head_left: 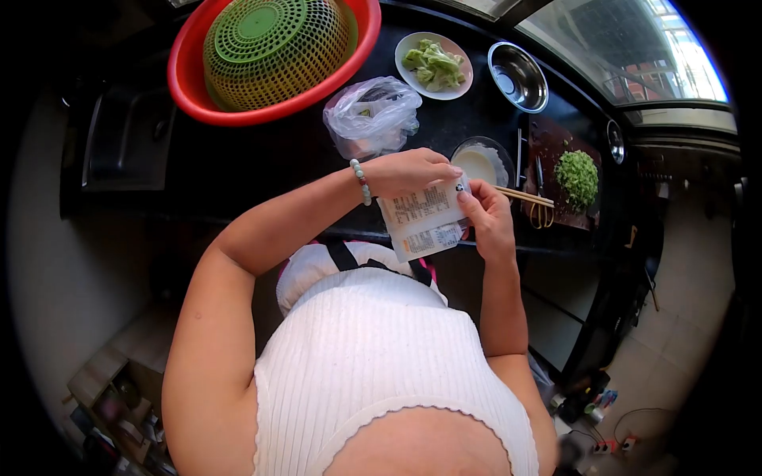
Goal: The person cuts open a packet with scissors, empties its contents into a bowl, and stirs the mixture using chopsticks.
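A white printed packet (414, 213) hangs over the counter's front edge, held in both hands with its printed side facing up. My left hand (413, 171), with a beaded bracelet at the wrist, has its fingers closed at the packet's top edge. My right hand (490, 216) grips the packet's right side, thumb on top. Just beyond the hands stands a clear glass bowl (479, 161) with a pale, creamy content. Wooden chopsticks (524, 196) lie to the right of my right hand. Whether the packet is torn at the top I cannot tell.
Chopped greens (577, 178) sit on a dark cutting board (548, 143) at right. Farther back are a steel bowl (518, 77), a plate (402, 70) of leafy pieces, a plastic bag (371, 117) and a red basin (238, 119) holding a green colander (278, 55). A sink (127, 135) is left.
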The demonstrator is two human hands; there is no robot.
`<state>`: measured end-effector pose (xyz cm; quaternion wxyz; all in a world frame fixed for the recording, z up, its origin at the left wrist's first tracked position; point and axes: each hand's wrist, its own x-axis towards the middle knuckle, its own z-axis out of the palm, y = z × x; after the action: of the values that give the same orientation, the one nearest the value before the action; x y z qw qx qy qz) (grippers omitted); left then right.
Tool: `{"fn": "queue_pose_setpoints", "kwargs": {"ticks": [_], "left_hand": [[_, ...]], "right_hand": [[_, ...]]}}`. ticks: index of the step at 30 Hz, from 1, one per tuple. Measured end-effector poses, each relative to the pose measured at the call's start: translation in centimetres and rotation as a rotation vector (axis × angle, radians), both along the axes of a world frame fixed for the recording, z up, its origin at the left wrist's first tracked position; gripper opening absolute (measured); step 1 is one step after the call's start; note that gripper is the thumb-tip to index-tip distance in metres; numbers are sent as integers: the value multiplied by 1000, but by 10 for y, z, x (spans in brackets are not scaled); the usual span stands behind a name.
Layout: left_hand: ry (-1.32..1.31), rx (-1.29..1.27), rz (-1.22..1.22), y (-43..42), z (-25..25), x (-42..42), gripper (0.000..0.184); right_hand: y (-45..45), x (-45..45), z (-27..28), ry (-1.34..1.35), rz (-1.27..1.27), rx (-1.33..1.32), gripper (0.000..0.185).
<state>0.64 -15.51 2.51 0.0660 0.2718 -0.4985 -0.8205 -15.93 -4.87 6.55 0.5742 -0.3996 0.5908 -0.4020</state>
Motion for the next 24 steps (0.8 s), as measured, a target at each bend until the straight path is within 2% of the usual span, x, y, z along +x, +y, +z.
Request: {"fn": "queue_pose_setpoints", "kwargs": {"ticks": [2, 3, 6, 7, 10, 11, 14, 19, 24], "left_hand": [[28, 213, 6, -9, -9, 7, 34], [-74, 235, 8, -14, 0, 13, 35], [106, 468, 73, -17, -18, 25, 39], [88, 486, 92, -14, -18, 27, 44], [230, 650, 233, 3, -34, 22, 40], [199, 693, 317, 8, -39, 16, 34], [238, 672, 454, 27, -50, -4, 27], [125, 369, 605, 37, -32, -37, 21], [51, 57, 774, 37, -29, -60, 22]], "right_hand": [[0, 5, -3, -6, -84, -26, 16], [0, 5, -4, -15, -117, -37, 16], [-1, 1, -10, -17, -225, -79, 16], [-1, 0, -13, -7, -268, -89, 15], [0, -18, -23, -13, -312, -113, 15], [0, -26, -25, -16, -319, -105, 15], [-9, -47, -31, -16, -326, -147, 15], [-17, -89, -32, 25, -236, -95, 13], [-30, -124, -39, 162, -26, -57, 10]]}}
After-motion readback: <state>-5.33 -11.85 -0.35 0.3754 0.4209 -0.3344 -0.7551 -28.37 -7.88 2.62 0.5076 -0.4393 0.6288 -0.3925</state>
